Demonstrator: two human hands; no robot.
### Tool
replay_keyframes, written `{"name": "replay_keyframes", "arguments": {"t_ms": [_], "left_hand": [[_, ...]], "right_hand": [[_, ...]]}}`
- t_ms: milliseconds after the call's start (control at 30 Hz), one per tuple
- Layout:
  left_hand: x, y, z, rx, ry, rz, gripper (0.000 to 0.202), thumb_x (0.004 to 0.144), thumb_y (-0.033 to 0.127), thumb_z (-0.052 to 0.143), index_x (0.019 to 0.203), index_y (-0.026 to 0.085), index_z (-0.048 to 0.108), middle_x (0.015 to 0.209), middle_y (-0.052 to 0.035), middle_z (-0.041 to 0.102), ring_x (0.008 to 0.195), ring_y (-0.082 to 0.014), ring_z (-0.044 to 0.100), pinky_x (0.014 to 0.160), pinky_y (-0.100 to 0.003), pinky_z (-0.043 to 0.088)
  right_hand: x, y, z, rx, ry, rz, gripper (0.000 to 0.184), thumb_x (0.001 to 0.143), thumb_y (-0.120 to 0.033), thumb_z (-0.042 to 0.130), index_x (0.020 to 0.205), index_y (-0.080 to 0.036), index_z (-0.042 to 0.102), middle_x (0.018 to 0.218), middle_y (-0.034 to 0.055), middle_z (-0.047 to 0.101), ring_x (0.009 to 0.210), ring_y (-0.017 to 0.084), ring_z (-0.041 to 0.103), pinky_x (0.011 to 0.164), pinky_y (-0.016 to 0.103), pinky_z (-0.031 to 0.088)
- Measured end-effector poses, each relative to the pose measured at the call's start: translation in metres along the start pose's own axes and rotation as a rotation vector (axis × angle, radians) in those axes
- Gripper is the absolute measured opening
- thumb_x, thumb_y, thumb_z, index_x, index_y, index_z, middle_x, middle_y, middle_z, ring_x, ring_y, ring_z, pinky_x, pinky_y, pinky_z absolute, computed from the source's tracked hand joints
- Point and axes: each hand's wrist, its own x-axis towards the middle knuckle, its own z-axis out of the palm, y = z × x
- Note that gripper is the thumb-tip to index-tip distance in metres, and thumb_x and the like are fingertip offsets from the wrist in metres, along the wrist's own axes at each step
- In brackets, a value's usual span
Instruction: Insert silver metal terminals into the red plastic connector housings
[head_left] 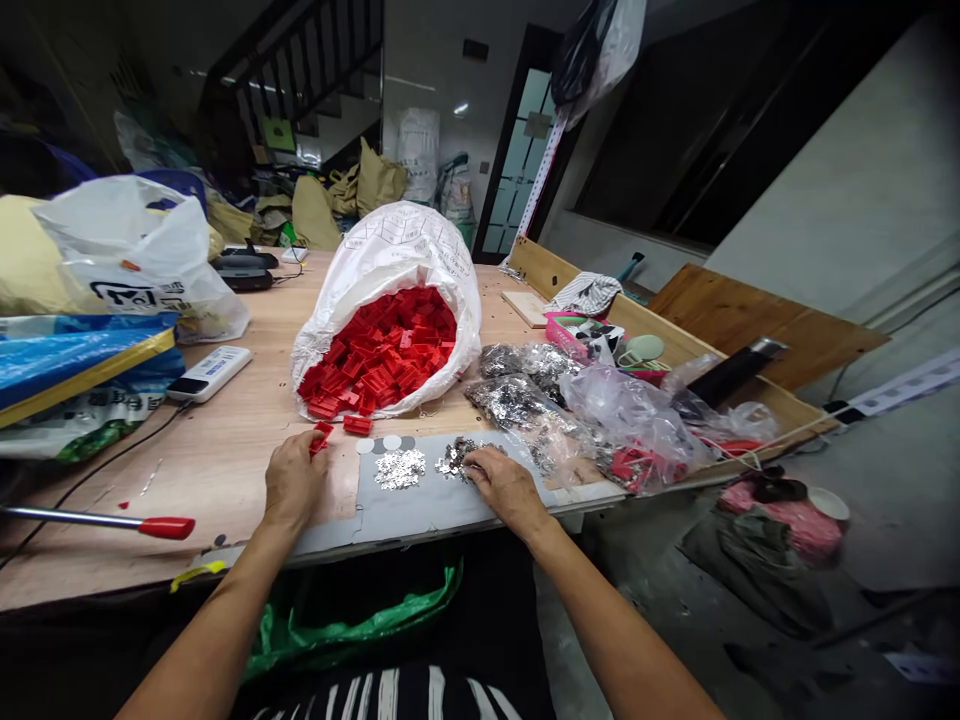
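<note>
My left hand (294, 478) has its fingers closed on a red plastic piece (321, 436) at the mouth of a white sack (405, 235). Many red pieces (397, 345) spill forward inside that sack, and one loose red piece (358, 426) lies just in front of it. On a grey mat (427, 510) rest a pile of shiny silver metal pieces (400, 468) and a darker metal pile (454, 457). At the darker pile, my right hand (506, 482) reaches in with fingers bent together; whatever is between its fingertips is hidden.
Clear bags of metal parts (517, 395) and a pink basket (570, 335) stand to the right, inside a wooden edge board (622, 305). A red-handled lever (166, 527) sticks in from the left. Beyond it lie a white power bank (210, 374) with a cable and plastic bags (142, 250).
</note>
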Motion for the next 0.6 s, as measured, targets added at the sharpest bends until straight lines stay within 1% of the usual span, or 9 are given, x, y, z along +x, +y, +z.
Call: {"name": "replay_keyframes", "arguments": {"t_ms": [67, 133, 167, 233, 267, 333, 367, 467, 600], "left_hand": [[-0.012, 0.004, -0.005, -0.067, -0.015, -0.01, 0.029, 0.084, 0.033, 0.047, 0.101, 0.017, 0.064, 0.099, -0.0105, 0.068, 0.086, -0.0238, 0.063, 0.08, -0.035, 0.048], [-0.029, 0.011, -0.01, -0.19, -0.073, -0.004, 0.026, 0.083, 0.039, 0.05, 0.097, 0.021, 0.063, 0.093, -0.0047, 0.069, 0.079, -0.0195, 0.064, 0.073, -0.029, 0.049], [-0.039, 0.015, -0.012, -0.337, -0.127, -0.029, 0.026, 0.082, 0.041, 0.053, 0.094, 0.021, 0.063, 0.089, -0.0034, 0.069, 0.077, -0.019, 0.064, 0.072, -0.029, 0.049], [-0.06, 0.023, -0.018, -0.628, -0.303, -0.099, 0.029, 0.079, 0.046, 0.057, 0.09, 0.02, 0.061, 0.073, -0.0006, 0.066, 0.07, -0.0181, 0.063, 0.068, -0.028, 0.049], [-0.07, 0.027, -0.021, -0.734, -0.379, -0.132, 0.029, 0.078, 0.047, 0.059, 0.088, 0.02, 0.06, 0.072, 0.0001, 0.065, 0.068, -0.0173, 0.062, 0.068, -0.028, 0.049], [-0.088, 0.032, -0.025, -0.87, -0.46, -0.2, 0.029, 0.075, 0.047, 0.063, 0.081, 0.019, 0.058, 0.076, -0.0001, 0.065, 0.067, -0.0156, 0.061, 0.067, -0.027, 0.048], [-0.096, 0.033, -0.027, -0.904, -0.488, -0.219, 0.029, 0.075, 0.046, 0.064, 0.078, 0.019, 0.057, 0.075, 0.0, 0.064, 0.067, -0.0154, 0.061, 0.067, -0.027, 0.048], [-0.113, 0.034, -0.027, -0.952, -0.529, -0.256, 0.029, 0.073, 0.045, 0.066, 0.073, 0.018, 0.056, 0.07, -0.0001, 0.065, 0.063, -0.0141, 0.06, 0.065, -0.026, 0.047], [-0.121, 0.036, -0.025, -0.984, -0.493, -0.278, 0.029, 0.072, 0.045, 0.066, 0.07, 0.018, 0.055, 0.068, 0.0002, 0.065, 0.059, -0.0129, 0.058, 0.062, -0.025, 0.046]], "right_hand": [[0.005, -0.007, 0.002, -0.012, -0.011, -0.01, 0.02, 0.09, -0.02, 0.052, 0.106, -0.026, 0.061, 0.105, 0.0034, 0.064, 0.095, 0.017, 0.06, 0.083, 0.027, 0.046], [0.011, -0.013, 0.004, -0.028, -0.036, -0.021, 0.021, 0.09, -0.021, 0.053, 0.109, -0.026, 0.061, 0.105, 0.0036, 0.064, 0.096, 0.018, 0.06, 0.082, 0.027, 0.045], [0.013, -0.015, 0.005, -0.035, -0.05, -0.024, 0.02, 0.09, -0.022, 0.054, 0.108, -0.026, 0.062, 0.104, 0.0035, 0.064, 0.095, 0.018, 0.06, 0.08, 0.026, 0.045], [0.018, -0.018, 0.006, -0.043, -0.072, -0.027, 0.014, 0.089, -0.024, 0.057, 0.101, -0.026, 0.064, 0.1, 0.0028, 0.064, 0.092, 0.017, 0.061, 0.077, 0.025, 0.045], [0.019, -0.018, 0.006, -0.043, -0.075, -0.025, 0.011, 0.089, -0.024, 0.057, 0.097, -0.025, 0.065, 0.098, 0.0025, 0.065, 0.09, 0.017, 0.061, 0.075, 0.025, 0.044], [0.021, -0.017, 0.007, -0.041, -0.076, -0.023, 0.008, 0.089, -0.024, 0.058, 0.093, -0.024, 0.065, 0.096, 0.002, 0.065, 0.088, 0.016, 0.061, 0.075, 0.024, 0.043], [0.021, -0.016, 0.007, -0.04, -0.074, -0.023, 0.008, 0.089, -0.023, 0.057, 0.093, -0.024, 0.064, 0.095, 0.0017, 0.065, 0.088, 0.016, 0.061, 0.075, 0.024, 0.043], [0.02, -0.013, 0.005, -0.038, -0.066, -0.015, 0.008, 0.089, -0.022, 0.057, 0.092, -0.024, 0.063, 0.094, 0.0014, 0.066, 0.088, 0.016, 0.06, 0.076, 0.025, 0.042], [0.017, -0.011, 0.004, -0.038, -0.061, 0.0, 0.007, 0.09, -0.02, 0.055, 0.089, -0.021, 0.062, 0.091, 0.0024, 0.066, 0.085, 0.016, 0.06, 0.074, 0.025, 0.041]]}}
